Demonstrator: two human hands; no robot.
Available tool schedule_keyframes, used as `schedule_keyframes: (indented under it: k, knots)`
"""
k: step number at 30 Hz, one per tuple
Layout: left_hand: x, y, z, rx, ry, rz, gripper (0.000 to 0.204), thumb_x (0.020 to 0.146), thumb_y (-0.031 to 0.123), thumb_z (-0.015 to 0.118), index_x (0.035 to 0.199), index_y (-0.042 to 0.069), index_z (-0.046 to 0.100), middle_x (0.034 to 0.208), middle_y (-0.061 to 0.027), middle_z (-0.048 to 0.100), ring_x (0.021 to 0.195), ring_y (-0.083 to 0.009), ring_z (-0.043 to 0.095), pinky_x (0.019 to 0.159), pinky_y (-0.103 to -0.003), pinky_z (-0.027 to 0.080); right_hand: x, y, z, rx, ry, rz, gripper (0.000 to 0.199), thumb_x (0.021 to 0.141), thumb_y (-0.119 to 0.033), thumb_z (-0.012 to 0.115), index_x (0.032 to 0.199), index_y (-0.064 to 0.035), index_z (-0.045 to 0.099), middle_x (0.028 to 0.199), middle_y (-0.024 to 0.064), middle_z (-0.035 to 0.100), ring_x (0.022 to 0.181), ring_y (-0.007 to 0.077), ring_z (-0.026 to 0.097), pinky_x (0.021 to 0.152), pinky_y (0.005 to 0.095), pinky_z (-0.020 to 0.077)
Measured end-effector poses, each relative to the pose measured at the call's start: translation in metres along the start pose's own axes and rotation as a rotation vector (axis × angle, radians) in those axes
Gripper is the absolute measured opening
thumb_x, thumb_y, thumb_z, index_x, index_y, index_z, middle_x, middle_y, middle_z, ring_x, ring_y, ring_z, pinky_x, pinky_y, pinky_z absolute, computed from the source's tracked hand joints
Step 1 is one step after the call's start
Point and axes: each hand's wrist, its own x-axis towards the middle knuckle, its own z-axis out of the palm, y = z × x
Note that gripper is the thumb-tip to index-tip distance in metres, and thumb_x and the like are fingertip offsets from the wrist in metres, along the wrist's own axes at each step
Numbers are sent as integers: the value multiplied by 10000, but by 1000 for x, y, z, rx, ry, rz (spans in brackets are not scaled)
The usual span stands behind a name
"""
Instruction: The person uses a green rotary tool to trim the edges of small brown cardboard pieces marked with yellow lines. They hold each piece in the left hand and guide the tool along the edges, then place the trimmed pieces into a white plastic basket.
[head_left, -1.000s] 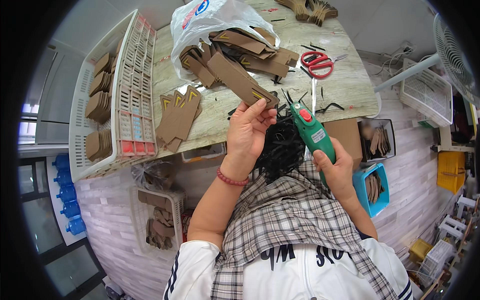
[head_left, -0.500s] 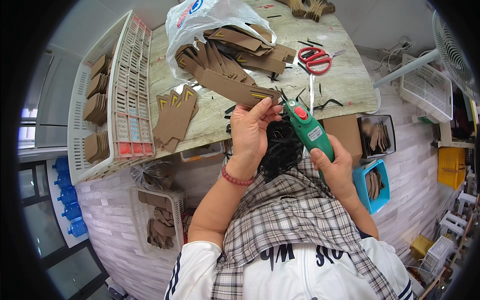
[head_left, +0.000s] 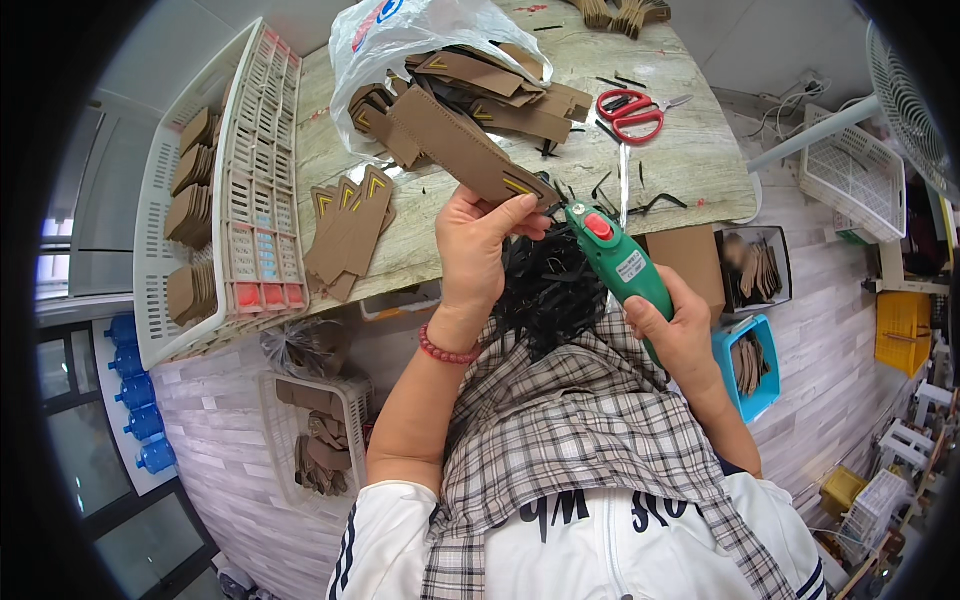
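Note:
Between the thumb and fingers of my left hand (head_left: 478,245) is the near end of a stitched brown strap piece (head_left: 455,148) with a yellow chevron. My right hand (head_left: 678,325) is wrapped round a green handheld electric cutter (head_left: 622,258) with a red button. The cutter's head is close beside the strap's near end; I cannot tell whether they touch. Below them, a heap of black trimmings (head_left: 548,290) rests at my checked apron (head_left: 560,420). More brown strap pieces (head_left: 520,118) spill from a white plastic bag (head_left: 365,45) behind.
Red-handled scissors (head_left: 632,118) lie on the table at the right, among black scraps. Several finished-looking strap pieces (head_left: 350,225) are fanned at the left, next to a white plastic crate (head_left: 262,200). A blue bin (head_left: 762,402) stands at the lower right, a fan (head_left: 905,110) at the far right.
My left hand has moved slightly left, and the strap piece has tilted more steeply, its far end now higher. The cutter in my right hand has barely shifted.

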Motion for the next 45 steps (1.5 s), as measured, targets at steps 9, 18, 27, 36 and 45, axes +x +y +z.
schedule_keyframes:
  k: [9, 18, 27, 36, 45]
  knots:
    - [-2, 11, -15, 140, -58, -41, 167, 814, -27, 657, 977, -35, 623, 870, -128, 695, 649, -179, 672, 588, -293, 561, 5, -4, 0, -48, -61, -13, 440, 836, -283, 733, 1136, 10, 599, 799, 43, 647, 715, 88, 576, 643, 251, 472]
    - [2, 13, -67, -97, 378, 199, 130, 864, 29, 638, 980, -21, 606, 910, -128, 687, 723, -200, 684, 633, -291, 566, 11, -2, 12, -29, -37, 28, 418, 841, -262, 726, 1131, 12, 601, 742, 16, 609, 646, 65, 537, 577, 229, 440]
    - [132, 1, -139, 478, 645, 219, 470, 798, 238, 724, 1141, -5, 513, 1118, -225, 586, 1020, -296, 585, 830, -399, 486, 8, 9, 14, -19, -47, 78, 394, 847, -274, 712, 1106, 6, 612, 700, 8, 585, 610, 61, 511, 546, 234, 419]
    - [181, -3, -77, 1554, 624, -159, 1098, 691, 419, 695, 1495, 35, 54, 1418, -452, 152, 1316, -523, 299, 1068, -542, 260, 14, 13, 12, -18, -13, 88, 392, 854, -289, 710, 1090, 9, 616, 704, 11, 583, 636, 65, 500, 577, 240, 427]
    - [174, 56, -84, 1702, 472, -79, 704, 804, 141, 588, 1397, -21, 245, 1281, -411, 379, 1086, -471, 550, 906, -483, 474, 6, 14, 9, 26, -16, 64, 397, 856, -276, 711, 1099, 20, 609, 722, 12, 589, 635, 65, 511, 571, 235, 425]
